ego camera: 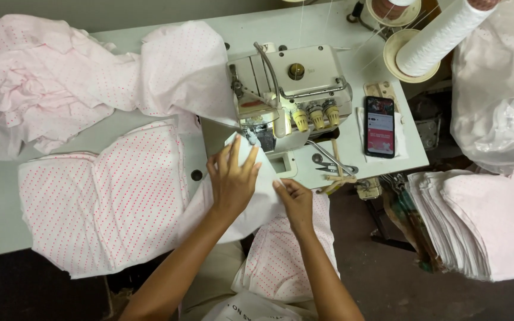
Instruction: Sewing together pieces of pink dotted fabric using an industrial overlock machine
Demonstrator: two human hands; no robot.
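Left hand (231, 181) lay flat with the fingers spread wide, pressing a white cloth piece (251, 196) on the table (322, 30). It gripped nothing; it only held the cloth down. Just beyond its fingertips, up and a little to the right, stood the needle part of the sewing machine (290, 95), and the top corner of the cloth already touched that spot. Right hand (295, 202) was lower and to the right, nearer to the body, with the fingers closed lightly on the cloth edge. The cloth's long side ran from the lap up toward the machine, so the left hand was the nearer one to the needle. Left of that hand lay dotted pink fabric (120, 202).
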